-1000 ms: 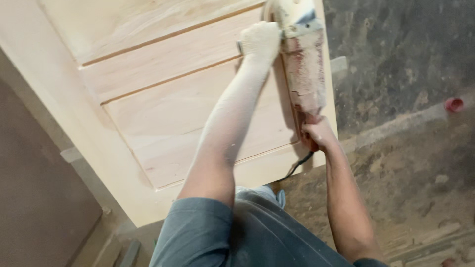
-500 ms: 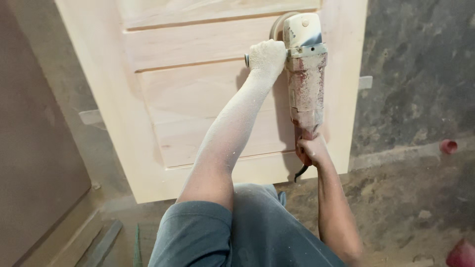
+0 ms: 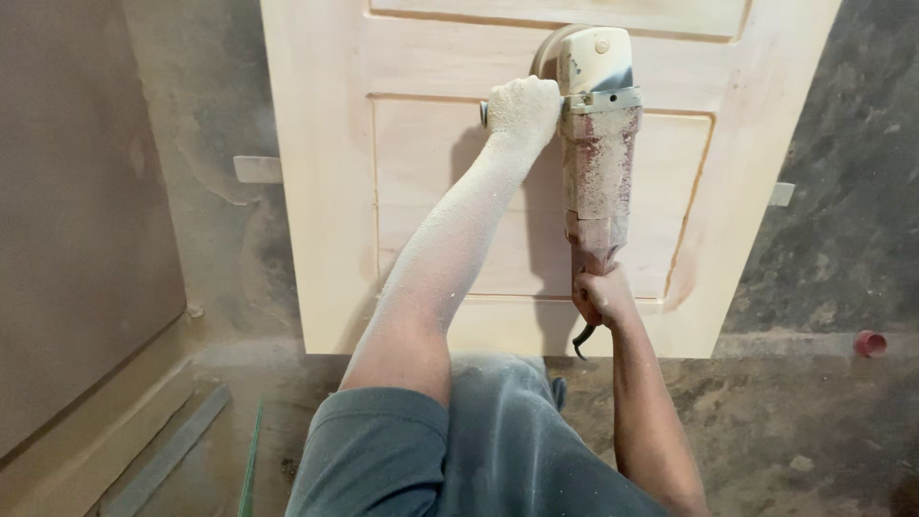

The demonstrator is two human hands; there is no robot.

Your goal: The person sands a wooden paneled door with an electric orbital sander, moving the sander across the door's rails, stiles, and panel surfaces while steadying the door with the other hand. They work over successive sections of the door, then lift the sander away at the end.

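A pale, unfinished panelled wooden door [image 3: 325, 191] lies flat before me. On its middle panel rests a dusty red and grey angle grinder [image 3: 595, 153], its disc end at the far side against the rail. My left hand [image 3: 522, 110], coated in sawdust, grips the side handle at the tool's head. My right hand [image 3: 598, 297] holds the rear of the tool's body, where the black cord comes out. Both forearms are stretched out over the door.
The door sits on grey supports [image 3: 257, 169] that stick out at either side above a dirty concrete floor. A small red cap [image 3: 869, 343] lies on the floor at right. A brown board [image 3: 86, 220] stands at left, with a wooden strip [image 3: 163, 460] beside it.
The view has swung so the door now looks square instead of tilted. The grinder and both hands have kept their grip and stay on the middle panel.
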